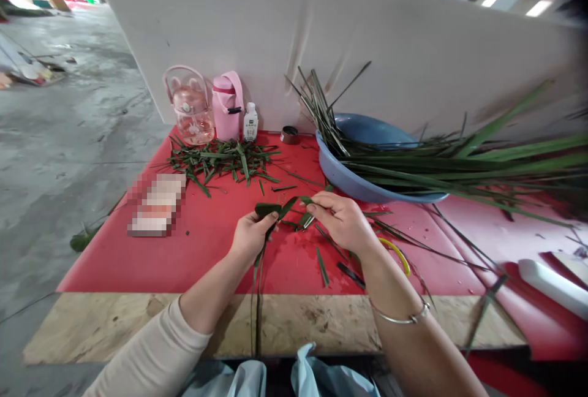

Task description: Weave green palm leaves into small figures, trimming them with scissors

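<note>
Between my hands runs a long green leaf strip [288,207], folded and partly twisted. My left hand [251,234] is closed on its folded part, thumb on top, and long thin ends hang down past the board's front edge. My right hand [342,219] pinches the other end of the strip between thumb and fingers. Below and around the right hand lie short leaf cuttings [322,268]. A yellow curved handle [397,255], partly hidden by my right forearm, lies on the red cover [206,250].
A blue basin [349,182] at the back right holds long leaves [436,167] that stick out to the right. Leaf scraps [220,161] lie before a clear pink jug [193,115], a pink bottle [226,109] and a small white bottle [250,122]. A brown round tin [289,135] stands near the white panel [229,23].
</note>
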The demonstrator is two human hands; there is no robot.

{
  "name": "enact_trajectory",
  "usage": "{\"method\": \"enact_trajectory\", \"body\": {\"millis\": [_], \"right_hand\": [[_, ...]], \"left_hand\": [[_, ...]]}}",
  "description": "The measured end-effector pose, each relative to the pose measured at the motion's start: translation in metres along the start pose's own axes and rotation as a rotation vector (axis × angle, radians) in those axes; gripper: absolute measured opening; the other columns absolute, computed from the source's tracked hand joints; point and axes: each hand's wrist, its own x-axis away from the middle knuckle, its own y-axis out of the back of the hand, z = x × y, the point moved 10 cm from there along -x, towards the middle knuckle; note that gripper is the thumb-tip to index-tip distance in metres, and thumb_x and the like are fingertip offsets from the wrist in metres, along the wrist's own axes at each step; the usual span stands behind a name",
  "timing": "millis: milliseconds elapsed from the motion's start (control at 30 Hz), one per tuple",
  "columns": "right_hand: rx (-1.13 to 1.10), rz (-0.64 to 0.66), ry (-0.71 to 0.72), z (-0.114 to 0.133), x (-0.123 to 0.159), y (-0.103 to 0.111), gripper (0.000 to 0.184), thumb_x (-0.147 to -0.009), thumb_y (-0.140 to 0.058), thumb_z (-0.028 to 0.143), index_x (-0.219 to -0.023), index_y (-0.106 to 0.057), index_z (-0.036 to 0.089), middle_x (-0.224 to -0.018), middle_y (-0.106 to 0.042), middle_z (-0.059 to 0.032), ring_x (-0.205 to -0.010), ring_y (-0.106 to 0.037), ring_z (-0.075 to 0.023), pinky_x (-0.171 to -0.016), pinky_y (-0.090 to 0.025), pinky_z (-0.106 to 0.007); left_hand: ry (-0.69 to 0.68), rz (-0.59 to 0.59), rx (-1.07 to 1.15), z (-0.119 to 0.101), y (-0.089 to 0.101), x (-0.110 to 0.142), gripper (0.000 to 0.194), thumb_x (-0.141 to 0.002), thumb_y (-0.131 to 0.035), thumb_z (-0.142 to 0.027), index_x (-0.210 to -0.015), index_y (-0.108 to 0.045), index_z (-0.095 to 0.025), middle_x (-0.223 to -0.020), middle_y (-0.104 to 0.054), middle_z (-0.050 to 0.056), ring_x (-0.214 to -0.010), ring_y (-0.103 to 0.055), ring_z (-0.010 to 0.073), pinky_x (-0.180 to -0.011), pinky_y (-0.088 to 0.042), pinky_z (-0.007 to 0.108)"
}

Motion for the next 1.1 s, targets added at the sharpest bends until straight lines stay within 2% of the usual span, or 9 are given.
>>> {"method": "enact_trajectory", "body": {"millis": [133,267,400,567,700,867,933,1000,1100], "right_hand": [[-0.403,-0.215,-0.225,-0.041,0.004,-0.001,0.018,-0.076,-0.06,0.036,-0.084,-0.055,0.021,-0.056,-0.056,0.0025,-0.053,-0.05,-0.0121,-0.053,-0.038,-0.025],[-0.954,-0.243,-0.422,-0.066,0.011,-0.058,0.026,-0.071,-0.063,0.038,-0.076,-0.043,0.023,-0.046,-0.045,0.0092,-0.037,-0.036,-0.0064,-0.039,-0.028,-0.018],[-1.16,-0.28,-0.599,-0.076,0.014,-0.098,0.02,-0.071,-0.061,0.034,-0.075,-0.046,0.021,-0.05,-0.046,0.0076,-0.035,-0.034,-0.0051,-0.035,-0.024,-0.017],[-1.364,-0.244,-0.58,-0.066,0.01,-0.098,0.004,-0.069,-0.054,0.016,-0.072,-0.053,0.017,-0.057,-0.05,0.003,-0.044,-0.042,-0.0058,-0.043,-0.036,-0.017],[-1.517,-0.127,-0.441,-0.041,0.011,-0.083,0.011,-0.072,-0.055,0.016,-0.082,-0.059,0.02,-0.062,-0.047,0.0042,-0.045,-0.037,-0.0038,-0.04,-0.032,-0.014],[-0.948,-0.325,-0.253,-0.038,0.013,-0.048,0.036,-0.077,-0.054,0.025,-0.113,-0.055,0.03,-0.069,-0.053,0.0038,-0.048,-0.043,-0.0063,-0.044,-0.037,-0.018],[-0.529,-0.423,-0.193,-0.035,0.014,-0.036,0.041,-0.079,-0.051,0.03,-0.12,-0.051,0.027,-0.09,-0.061,-0.002,-0.07,-0.056,-0.0119,-0.063,-0.047,-0.026],[-0.19,-0.447,-0.15,-0.028,0.015,-0.035,0.045,-0.081,-0.048,0.034,-0.124,-0.049,0.021,-0.116,-0.057,-0.0085,-0.103,-0.052,-0.0197,-0.088,-0.042,-0.036],[-0.035,-0.387,-0.127,-0.026,0.012,-0.047,0.045,-0.084,-0.041,0.033,-0.125,-0.049,0.016,-0.128,-0.049,-0.0103,-0.119,-0.042,-0.0235,-0.1,-0.031,-0.04]], "left_hand": [[-0.051,-0.032,0.069,-0.009,0.0,0.005,0.032,-0.057,-0.073,-0.039,-0.071,-0.064,-0.012,-0.051,-0.057,-0.002,-0.044,-0.047,0.0065,-0.04,-0.036,0.018],[-0.048,-0.013,0.095,-0.01,-0.003,0.008,0.032,-0.055,-0.074,-0.038,-0.071,-0.065,-0.012,-0.051,-0.058,-0.002,-0.046,-0.05,0.0076,-0.041,-0.037,0.018],[-0.071,0.038,0.109,-0.012,-0.007,0.007,0.03,-0.058,-0.073,-0.038,-0.073,-0.066,-0.013,-0.056,-0.061,0.0,-0.048,-0.051,0.0078,-0.043,-0.038,0.018],[-0.08,-0.023,0.112,-0.012,0.002,0.004,0.032,-0.058,-0.072,-0.038,-0.075,-0.066,-0.012,-0.055,-0.06,0.0,-0.048,-0.051,0.0078,-0.042,-0.038,0.018],[-0.093,-0.121,0.102,-0.011,0.012,0.001,0.032,-0.058,-0.072,-0.038,-0.073,-0.064,-0.011,-0.051,-0.056,-0.002,-0.044,-0.046,0.0062,-0.041,-0.036,0.018],[-0.134,-0.092,0.07,-0.014,0.008,0.003,0.034,-0.059,-0.071,-0.041,-0.074,-0.064,-0.011,-0.05,-0.055,-0.002,-0.042,-0.044,0.0062,-0.04,-0.035,0.018],[-0.162,-0.078,0.042,-0.016,0.006,0.005,0.035,-0.06,-0.07,-0.042,-0.075,-0.065,-0.01,-0.05,-0.056,-0.001,-0.041,-0.043,0.0061,-0.04,-0.034,0.019],[-0.187,-0.066,0.024,-0.017,0.005,0.006,0.036,-0.061,-0.069,-0.043,-0.076,-0.066,-0.01,-0.051,-0.057,-0.001,-0.041,-0.043,0.006,-0.04,-0.034,0.019],[-0.209,-0.054,0.004,-0.017,0.003,0.008,0.035,-0.061,-0.069,-0.043,-0.075,-0.067,-0.011,-0.05,-0.056,-0.001,-0.041,-0.043,0.0062,-0.04,-0.034,0.019]]}}
